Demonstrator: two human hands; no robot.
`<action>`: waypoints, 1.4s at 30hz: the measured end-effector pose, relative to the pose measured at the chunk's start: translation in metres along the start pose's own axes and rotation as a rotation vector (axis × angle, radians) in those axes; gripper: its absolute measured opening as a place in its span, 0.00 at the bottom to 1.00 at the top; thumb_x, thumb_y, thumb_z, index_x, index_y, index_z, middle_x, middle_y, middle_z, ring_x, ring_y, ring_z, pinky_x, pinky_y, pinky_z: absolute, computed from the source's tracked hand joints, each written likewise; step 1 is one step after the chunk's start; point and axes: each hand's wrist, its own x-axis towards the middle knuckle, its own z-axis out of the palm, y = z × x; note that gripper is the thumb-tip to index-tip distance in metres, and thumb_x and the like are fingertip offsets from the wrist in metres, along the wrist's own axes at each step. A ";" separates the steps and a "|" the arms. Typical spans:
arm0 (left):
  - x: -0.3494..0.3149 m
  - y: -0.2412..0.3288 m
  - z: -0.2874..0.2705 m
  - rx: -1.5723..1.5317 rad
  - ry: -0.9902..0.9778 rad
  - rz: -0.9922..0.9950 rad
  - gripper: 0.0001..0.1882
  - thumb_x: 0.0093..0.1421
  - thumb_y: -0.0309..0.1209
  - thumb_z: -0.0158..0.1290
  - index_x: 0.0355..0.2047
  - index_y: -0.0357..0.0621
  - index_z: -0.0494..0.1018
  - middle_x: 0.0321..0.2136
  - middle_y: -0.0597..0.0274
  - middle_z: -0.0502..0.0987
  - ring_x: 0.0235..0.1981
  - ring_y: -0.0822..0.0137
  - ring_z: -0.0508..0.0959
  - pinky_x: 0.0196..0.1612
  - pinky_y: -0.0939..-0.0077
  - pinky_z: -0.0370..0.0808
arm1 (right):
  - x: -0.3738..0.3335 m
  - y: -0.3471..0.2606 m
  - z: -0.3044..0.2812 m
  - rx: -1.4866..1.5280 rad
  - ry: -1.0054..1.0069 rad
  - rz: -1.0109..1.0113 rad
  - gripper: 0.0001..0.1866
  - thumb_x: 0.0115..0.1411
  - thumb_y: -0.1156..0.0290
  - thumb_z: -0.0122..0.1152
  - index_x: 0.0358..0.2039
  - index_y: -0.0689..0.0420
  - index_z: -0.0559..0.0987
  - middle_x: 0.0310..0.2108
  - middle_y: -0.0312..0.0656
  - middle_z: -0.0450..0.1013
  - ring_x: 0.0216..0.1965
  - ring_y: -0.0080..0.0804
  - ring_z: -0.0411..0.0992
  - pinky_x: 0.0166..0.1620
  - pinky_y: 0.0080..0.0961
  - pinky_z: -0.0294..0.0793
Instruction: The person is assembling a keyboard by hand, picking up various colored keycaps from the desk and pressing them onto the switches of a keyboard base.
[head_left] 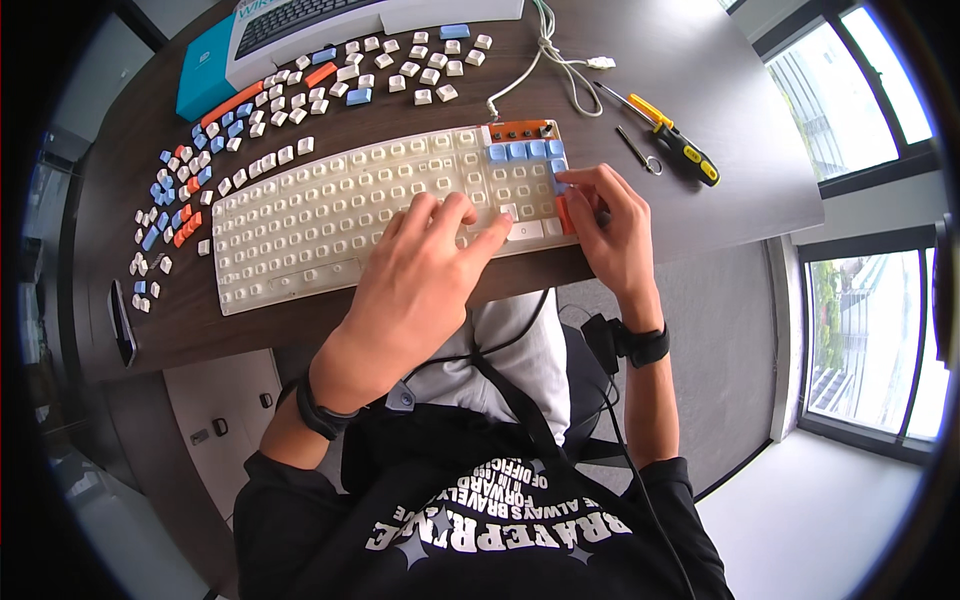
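A white keyboard [330,215] lies in front of me, most of its switch sockets bare of caps. Blue keycaps [525,150] form a row at its upper right, with a blue and an orange cap along the right edge. My left hand [420,270] is over the right half, fingers spread, its thumb tip against a small white keycap [508,212] above a wide white keycap [524,231]. Beside the right edge, my right hand [618,225] has bent fingers apart, the index tip touching the tall blue keycap [558,176] and the thumb near the orange keycap [563,212].
Loose white, blue and orange keycaps [350,73] are scattered beyond and left of the keyboard. A keyboard box [205,70] stands at the back. A coiled cable [550,50], a yellow-black screwdriver [690,155] and a thin metal tool with a ring [635,148] lie right. A phone-like slab [122,322] sits far left.
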 end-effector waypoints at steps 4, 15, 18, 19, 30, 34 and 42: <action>-0.002 -0.001 0.005 0.047 0.000 -0.004 0.31 0.55 0.15 0.50 0.59 0.51 0.78 0.45 0.61 0.73 0.49 0.55 0.74 0.53 0.60 0.76 | -0.001 -0.001 0.002 0.012 0.017 -0.001 0.08 0.64 0.81 0.59 0.42 0.62 0.81 0.30 0.40 0.72 0.24 0.25 0.71 0.30 0.23 0.72; -0.009 -0.002 0.022 0.191 0.069 0.014 0.24 0.62 0.29 0.54 0.60 0.53 0.76 0.48 0.61 0.71 0.52 0.58 0.73 0.55 0.63 0.76 | 0.030 -0.038 -0.026 -0.245 -0.240 0.017 0.05 0.64 0.77 0.62 0.40 0.62 0.82 0.30 0.41 0.76 0.25 0.28 0.73 0.32 0.26 0.74; -0.010 -0.005 0.020 0.186 0.044 0.014 0.25 0.63 0.29 0.53 0.61 0.52 0.74 0.50 0.62 0.71 0.53 0.58 0.72 0.56 0.65 0.74 | 0.051 -0.061 -0.026 -0.290 -0.269 -0.069 0.06 0.62 0.79 0.65 0.40 0.60 0.83 0.31 0.39 0.75 0.26 0.28 0.74 0.33 0.26 0.75; -0.010 -0.006 0.021 0.186 0.051 0.027 0.25 0.63 0.29 0.52 0.62 0.52 0.74 0.51 0.62 0.71 0.54 0.58 0.72 0.56 0.65 0.73 | 0.061 -0.067 -0.025 -0.306 -0.298 -0.111 0.07 0.61 0.79 0.65 0.41 0.60 0.83 0.33 0.40 0.76 0.28 0.30 0.75 0.34 0.27 0.76; -0.014 -0.009 0.029 0.180 0.136 0.038 0.25 0.61 0.30 0.54 0.61 0.52 0.75 0.52 0.65 0.71 0.52 0.62 0.70 0.53 0.68 0.72 | 0.168 -0.047 0.038 -0.525 -0.611 -0.229 0.17 0.59 0.71 0.64 0.49 0.55 0.85 0.46 0.47 0.77 0.47 0.50 0.78 0.52 0.41 0.78; -0.013 -0.009 0.031 0.176 0.088 0.040 0.25 0.63 0.31 0.52 0.62 0.54 0.73 0.50 0.66 0.71 0.52 0.62 0.70 0.54 0.68 0.72 | 0.178 -0.026 0.060 -0.565 -0.594 -0.375 0.13 0.58 0.70 0.65 0.45 0.53 0.86 0.43 0.45 0.78 0.47 0.48 0.78 0.52 0.42 0.79; -0.012 -0.010 0.028 0.200 0.051 0.029 0.26 0.64 0.32 0.51 0.64 0.54 0.71 0.51 0.65 0.70 0.54 0.61 0.69 0.57 0.67 0.71 | 0.173 -0.027 0.068 -0.558 -0.612 -0.380 0.08 0.60 0.75 0.65 0.40 0.59 0.84 0.40 0.45 0.79 0.43 0.46 0.80 0.48 0.39 0.80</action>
